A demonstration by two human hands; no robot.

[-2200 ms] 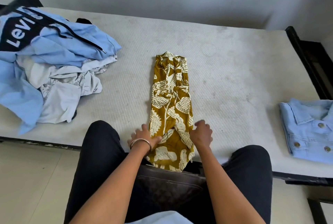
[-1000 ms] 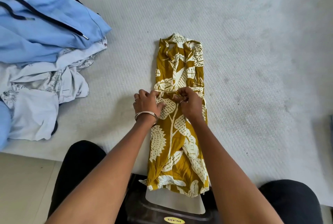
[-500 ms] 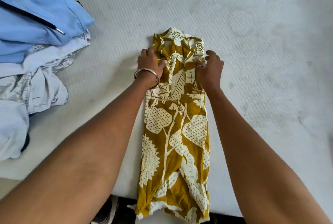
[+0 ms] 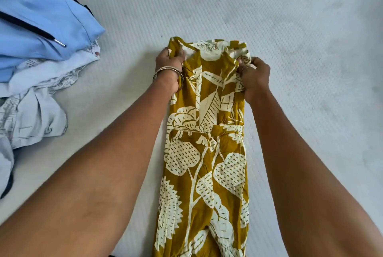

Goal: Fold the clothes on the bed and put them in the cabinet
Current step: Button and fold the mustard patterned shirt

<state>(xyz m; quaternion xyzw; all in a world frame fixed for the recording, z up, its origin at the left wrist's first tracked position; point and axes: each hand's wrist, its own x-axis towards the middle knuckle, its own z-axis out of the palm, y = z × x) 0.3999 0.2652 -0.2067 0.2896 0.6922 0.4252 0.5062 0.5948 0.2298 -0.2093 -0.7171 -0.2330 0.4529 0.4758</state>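
Mustard-yellow garment (image 4: 205, 153) with a cream leaf print lies on the white mattress (image 4: 290, 49), folded lengthwise into a long narrow strip running from the far end near the middle of the bed toward the near edge, where it passes out of view at the bottom. Fabric is lightly creased; a horizontal seam or band crosses it about a third of the way down from the far end. Far end is bunched and slightly raised between the two hands. Left hand (image 4: 169, 61), metal bangle (image 4: 167, 73) at the wrist, has fingers curled around the far-left corner of the garment, gripping it. Right hand (image 4: 256, 75) pinches the far-right corner, fingers curled into the fabric. Both forearms extend forward, one along each side of the strip. Pile of unfolded clothes (image 4: 37, 53), light blue on top with white and grey beneath, sits at the left, well apart from the garment.
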